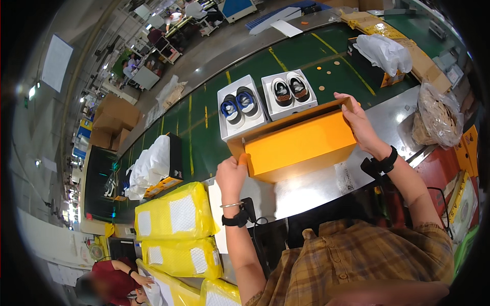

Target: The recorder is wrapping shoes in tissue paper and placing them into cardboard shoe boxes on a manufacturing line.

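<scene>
Between my two hands is an orange cardboard box [303, 143], tilted over the metal edge of the work surface. My left hand [230, 177] is closed on its left end, with the thumb against the corner. At the other end, the fingers of my right hand [359, 122] wrap round the upper right corner. Just beyond stand two white open shoeboxes. The left one holds a pair of black, white and blue sneakers [240, 106]; in the right one is a black-and-white pair with brown speckled parts [289, 89].
A green conveyor belt [204, 145] runs behind the boxes. Boxes with white tissue paper [152, 166] stand left, another tissue-topped box [383, 53] far right. Yellow-wrapped packs [176, 211] lie near left, where a co-worker's hands [143, 280] handle white paper. A clear plastic bag [436, 115] sits right.
</scene>
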The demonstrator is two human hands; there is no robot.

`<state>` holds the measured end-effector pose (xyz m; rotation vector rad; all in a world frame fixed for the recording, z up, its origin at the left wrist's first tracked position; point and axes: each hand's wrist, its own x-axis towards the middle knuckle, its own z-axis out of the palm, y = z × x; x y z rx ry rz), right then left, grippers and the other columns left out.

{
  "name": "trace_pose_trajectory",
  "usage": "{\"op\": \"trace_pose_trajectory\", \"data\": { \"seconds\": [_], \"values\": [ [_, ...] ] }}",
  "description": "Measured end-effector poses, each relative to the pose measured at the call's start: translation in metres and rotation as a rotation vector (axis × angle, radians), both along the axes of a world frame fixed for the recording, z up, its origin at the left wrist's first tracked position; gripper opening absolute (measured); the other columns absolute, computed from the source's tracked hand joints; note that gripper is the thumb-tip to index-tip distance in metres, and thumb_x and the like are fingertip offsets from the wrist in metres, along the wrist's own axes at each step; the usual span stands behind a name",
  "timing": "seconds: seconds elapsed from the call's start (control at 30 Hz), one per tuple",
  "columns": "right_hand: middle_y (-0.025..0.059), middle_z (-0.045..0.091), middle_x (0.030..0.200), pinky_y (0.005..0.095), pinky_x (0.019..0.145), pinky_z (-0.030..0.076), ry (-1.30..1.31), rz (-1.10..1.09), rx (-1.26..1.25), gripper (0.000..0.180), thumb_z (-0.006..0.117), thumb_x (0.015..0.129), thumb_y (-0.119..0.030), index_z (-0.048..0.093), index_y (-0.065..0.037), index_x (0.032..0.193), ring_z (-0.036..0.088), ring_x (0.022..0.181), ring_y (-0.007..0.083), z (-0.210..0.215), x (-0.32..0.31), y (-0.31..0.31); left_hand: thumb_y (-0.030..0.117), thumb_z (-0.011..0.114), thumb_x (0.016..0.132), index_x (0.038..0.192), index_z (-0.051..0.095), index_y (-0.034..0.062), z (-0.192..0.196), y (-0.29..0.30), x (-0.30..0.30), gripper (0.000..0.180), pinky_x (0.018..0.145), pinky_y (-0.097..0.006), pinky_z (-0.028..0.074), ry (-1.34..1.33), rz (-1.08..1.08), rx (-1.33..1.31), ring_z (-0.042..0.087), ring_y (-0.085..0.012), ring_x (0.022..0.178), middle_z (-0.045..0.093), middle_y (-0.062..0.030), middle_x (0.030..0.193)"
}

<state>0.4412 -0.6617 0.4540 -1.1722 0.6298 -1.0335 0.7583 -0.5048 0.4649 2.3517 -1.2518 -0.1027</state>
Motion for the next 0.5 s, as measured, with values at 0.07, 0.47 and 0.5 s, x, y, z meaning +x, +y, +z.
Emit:
{"op": "trace_pose_trajectory", "data": {
  "seconds": [0.07, 0.47, 0.5],
  "values": [
    [0.0053, 0.049, 0.132, 0.0248, 0.098, 0.041, -0.001, -0.082, -0.048, 0.028, 0.042, 0.103, -0.015, 0.045, -0.010, 0.130, 0.052, 0.113, 0.0115, -0.002, 0.006, 0.002, 0.039, 0.056, 0.091, 0.068, 0.062, -0.0004, -0.007, 0.006, -0.008, 0.046, 0.059, -0.050, 0.049, -0.168, -0.039, -0.062, 0.062, -0.0436, 0.067, 0.063, -0.0219, 0.069],
    [0.0127, 0.063, 0.099, 0.0435, 0.095, 0.046, 0.781, -0.153, -1.167, 0.031, 0.075, 0.072, -0.019, 0.063, -0.004, 0.096, 0.059, 0.101, 0.0331, 0.005, -0.038, 0.025, 0.031, 0.048, 0.101, 0.141, 0.043, -0.0045, 0.016, 0.016, 0.002, 0.053, 0.108, -0.034, 0.032, 0.394, -0.442, -0.647, 0.047, -0.0213, 0.128, 0.053, -0.0140, 0.139],
    [0.0118, 0.063, 0.101, 0.0440, 0.094, 0.047, 0.831, -0.107, -1.226, 0.034, 0.077, 0.070, -0.021, 0.063, -0.005, 0.096, 0.059, 0.102, 0.0324, -0.005, -0.039, 0.034, 0.030, 0.049, 0.101, 0.139, 0.044, -0.0067, 0.008, 0.021, 0.007, 0.053, 0.106, -0.034, 0.036, 0.400, -0.395, -0.585, 0.050, -0.0230, 0.125, 0.054, -0.0153, 0.137]
  ]
}}
